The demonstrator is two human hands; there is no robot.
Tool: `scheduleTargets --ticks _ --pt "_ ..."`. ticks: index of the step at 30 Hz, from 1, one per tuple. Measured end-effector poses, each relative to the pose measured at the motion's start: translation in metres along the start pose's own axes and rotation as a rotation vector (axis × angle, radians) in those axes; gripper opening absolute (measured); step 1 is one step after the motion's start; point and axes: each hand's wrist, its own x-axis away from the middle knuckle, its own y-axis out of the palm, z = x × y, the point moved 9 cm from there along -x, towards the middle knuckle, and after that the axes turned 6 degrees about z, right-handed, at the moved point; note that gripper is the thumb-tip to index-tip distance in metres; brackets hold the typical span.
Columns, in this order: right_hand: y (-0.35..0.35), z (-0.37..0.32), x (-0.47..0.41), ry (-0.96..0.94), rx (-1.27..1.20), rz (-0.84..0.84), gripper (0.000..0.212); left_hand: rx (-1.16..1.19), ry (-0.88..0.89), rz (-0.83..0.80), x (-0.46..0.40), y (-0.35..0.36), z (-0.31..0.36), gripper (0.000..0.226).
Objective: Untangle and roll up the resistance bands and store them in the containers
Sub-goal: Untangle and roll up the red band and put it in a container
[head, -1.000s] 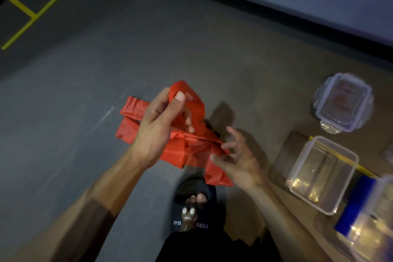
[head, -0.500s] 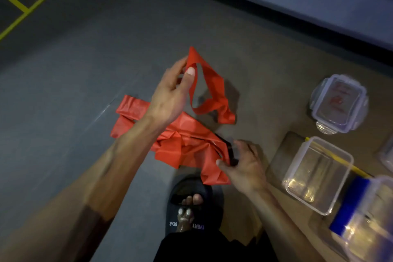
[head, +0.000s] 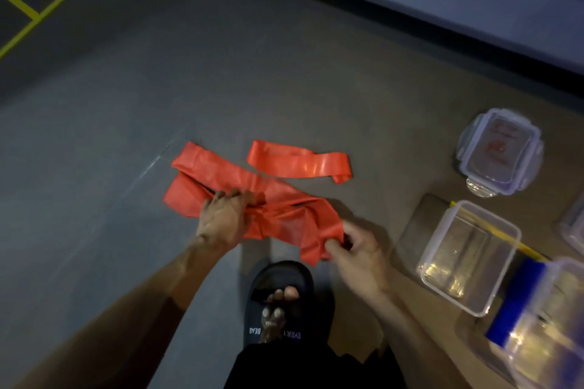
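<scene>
On the floor (head: 94,136), one red band (head: 300,163) lies freed but unrolled, the tangled heap (head: 275,215) is gripped by left hand (head: 222,221) and pinched by right hand (head: 357,253), and the open container (head: 467,257) is judged unfilled.

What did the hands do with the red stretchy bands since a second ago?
The left hand lifted a small red band out of the pile, let it go on the floor beyond the heap, then came down and gripped the tangled red band. The right hand took hold of the tangle's near corner, pinching it. The clear containers and the sandalled foot stayed where they were.
</scene>
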Motion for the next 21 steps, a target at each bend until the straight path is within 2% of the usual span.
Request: scheduleTargets --ticks 2,4,5,7,8,10,13,15,17,18,19,20,21 --pt "-0.015 -0.040 -0.007 -0.123 -0.199 0.037 0.017 0.148 -0.017 -0.019 0.003 0.001 -0.003 0.039" --pt "-0.026 -0.082 -0.014 -0.229 -0.365 0.000 0.011 0.293 -0.016 -0.080 0.005 -0.005 0.005 0.028" --pt "-0.031 -0.098 -0.018 -0.234 -0.448 -0.026 0.016 0.393 -0.021 -0.084 0.006 -0.014 0.013 0.024" --pt "-0.033 -0.101 -0.030 -0.093 -0.610 -0.056 0.037 0.667 -0.054 -0.057 0.007 -0.044 0.032 0.028" --pt "-0.036 -0.095 -0.034 -0.028 -0.618 -0.034 0.045 0.833 -0.071 -0.034 0.008 -0.061 0.042 0.032" --pt "-0.041 -0.081 -0.033 0.013 -0.481 0.006 0.060 1.172 -0.079 -0.056 0.008 -0.091 0.067 0.035" --pt "-0.021 -0.075 -0.006 -0.038 -0.456 -0.188 0.067 1.469 0.004 -0.218 0.011 -0.123 0.115 0.028" --pt "-0.013 -0.070 0.006 -0.055 -0.477 -0.217 0.063 1.474 0.041 -0.391 0.015 -0.122 0.142 0.029" --pt "-0.023 -0.059 0.001 -0.021 -0.438 -0.046 0.045 1.387 0.073 -0.467 0.015 -0.110 0.153 0.016" --pt "-0.034 -0.050 -0.006 0.015 -0.390 0.077 0.028 1.333 0.064 -0.429 0.009 -0.104 0.149 0.007" --pt "-0.045 -0.042 -0.010 0.055 -0.363 0.168 0.012 1.280 0.043 -0.358 0.000 -0.100 0.141 0.010" --pt "-0.055 -0.037 -0.014 0.078 -0.355 0.235 0.007 1.212 0.017 -0.270 -0.012 -0.093 0.128 0.016" --pt "-0.063 -0.033 -0.015 0.094 -0.351 0.281 0.011 1.135 -0.003 -0.166 -0.025 -0.087 0.113 0.017"
